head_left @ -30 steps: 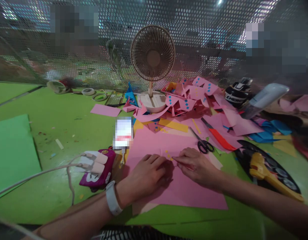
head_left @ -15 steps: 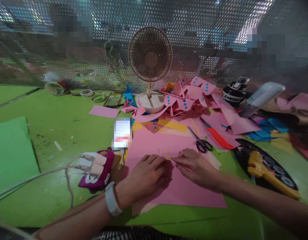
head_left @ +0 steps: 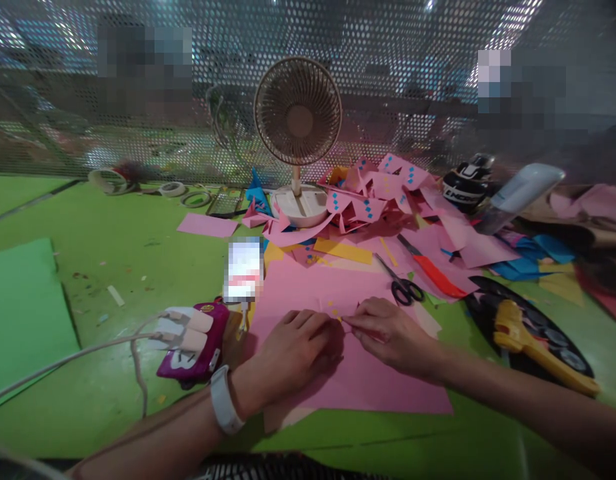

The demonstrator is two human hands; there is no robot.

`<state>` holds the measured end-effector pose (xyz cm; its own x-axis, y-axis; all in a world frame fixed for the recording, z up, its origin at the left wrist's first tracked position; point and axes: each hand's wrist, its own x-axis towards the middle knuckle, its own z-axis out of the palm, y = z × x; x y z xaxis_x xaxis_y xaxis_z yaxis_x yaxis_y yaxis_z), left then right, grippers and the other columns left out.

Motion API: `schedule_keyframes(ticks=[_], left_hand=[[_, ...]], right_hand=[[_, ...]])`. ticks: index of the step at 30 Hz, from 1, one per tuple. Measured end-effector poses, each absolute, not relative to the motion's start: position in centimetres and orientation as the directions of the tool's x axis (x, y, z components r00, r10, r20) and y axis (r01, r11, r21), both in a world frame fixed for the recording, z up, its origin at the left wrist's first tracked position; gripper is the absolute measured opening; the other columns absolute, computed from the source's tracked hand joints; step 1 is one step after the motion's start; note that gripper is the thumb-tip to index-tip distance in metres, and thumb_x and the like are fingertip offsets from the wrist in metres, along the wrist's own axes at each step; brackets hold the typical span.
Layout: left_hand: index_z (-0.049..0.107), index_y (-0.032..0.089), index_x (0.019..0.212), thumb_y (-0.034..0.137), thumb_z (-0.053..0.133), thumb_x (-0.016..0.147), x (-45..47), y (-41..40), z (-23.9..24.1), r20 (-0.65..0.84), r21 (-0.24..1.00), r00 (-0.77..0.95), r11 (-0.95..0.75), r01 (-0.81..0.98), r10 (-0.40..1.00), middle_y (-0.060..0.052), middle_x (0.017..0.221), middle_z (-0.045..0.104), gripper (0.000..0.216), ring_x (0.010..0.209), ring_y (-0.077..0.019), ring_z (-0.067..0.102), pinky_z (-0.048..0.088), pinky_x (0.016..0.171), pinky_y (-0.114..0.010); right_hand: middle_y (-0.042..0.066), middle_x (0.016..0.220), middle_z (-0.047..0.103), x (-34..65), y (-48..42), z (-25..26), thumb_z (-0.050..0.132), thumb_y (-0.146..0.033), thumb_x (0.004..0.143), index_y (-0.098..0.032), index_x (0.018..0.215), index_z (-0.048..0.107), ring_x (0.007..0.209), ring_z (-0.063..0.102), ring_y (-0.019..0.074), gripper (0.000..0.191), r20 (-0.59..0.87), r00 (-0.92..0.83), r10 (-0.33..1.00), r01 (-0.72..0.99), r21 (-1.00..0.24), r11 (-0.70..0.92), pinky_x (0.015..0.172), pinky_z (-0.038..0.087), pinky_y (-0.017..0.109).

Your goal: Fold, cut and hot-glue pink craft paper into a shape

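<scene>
So from where I'm standing, the person's bent over a big pink paper sheet [head_left: 393, 387] lying flat on the green table [head_left: 113, 267], and it looks to me like a few tiny yellow bits [head_left: 331, 304] are being placed on it. A short slanting line of them sits near the middle, right by the fingertips, so I'd call this one begun but not finished. There are more loose yellow scraps [head_left: 311, 259] up past the far edge, and behind those a heap of pink cutouts [head_left: 367, 208] with blue diamonds on them, which to my eye are pieces already done. The left hand [head_left: 295, 357] rests palm down on the sheet with its fingers curled under, so I can't tell if there's anything in it. The right hand [head_left: 391, 337] has thumb and forefinger bunched at the end of the yellow line; no idea whether they're pinching a bit or just pressing on it, too small to see. The scissors [head_left: 407, 292] lie just beyond that hand, nobody touching them. Compared with a second ago? Honestly next to nothing: both hands in the same pose, yellow line looks the same, only the view's drifted a touch, so the desk fan [head_left: 299, 120] sits slightly lower and further left in it.
</scene>
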<state>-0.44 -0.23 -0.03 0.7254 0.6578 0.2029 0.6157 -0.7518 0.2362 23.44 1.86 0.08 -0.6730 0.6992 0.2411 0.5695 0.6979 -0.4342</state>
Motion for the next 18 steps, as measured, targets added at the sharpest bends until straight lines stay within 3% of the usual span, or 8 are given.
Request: schedule_keyframes(ticks=[11, 18], left_hand=[[0.061, 0.019, 0.111, 0.037, 0.047, 0.098, -0.51, -0.14, -0.11, 0.196, 0.196, 0.747, -0.771, 0.605, 0.636, -0.008, 0.119, 0.058, 0.026, 0.106, -0.0235, 0.054, 0.045, 0.091, -0.042], [0.064, 0.016, 0.104, 0.036, 0.05, 0.096, -0.25, -0.07, 0.23, 0.171, 0.17, 0.744, -0.763, 0.624, 0.646, -0.008, 0.115, 0.059, 0.026, 0.103, -0.0246, 0.055, 0.047, 0.09, -0.043]], right_hand=[[0.006, 0.087, 0.061, 23.59, 1.84, -0.36, 0.053, -0.015, 0.091, -0.022, 0.12, 0.064, 0.083, 0.055, 0.0195, 0.032, 0.261, -0.679, 0.686, 0.569, -0.403, 0.717, 0.073, 0.047, 0.033], [0.008, 0.089, 0.06, 23.51, 1.68, -0.05, 0.052, -0.01, 0.088, -0.015, 0.111, 0.065, 0.082, 0.052, 0.0211, 0.027, 0.23, -0.799, 0.555, 0.546, -0.109, 0.831, 0.074, 0.045, 0.036]])
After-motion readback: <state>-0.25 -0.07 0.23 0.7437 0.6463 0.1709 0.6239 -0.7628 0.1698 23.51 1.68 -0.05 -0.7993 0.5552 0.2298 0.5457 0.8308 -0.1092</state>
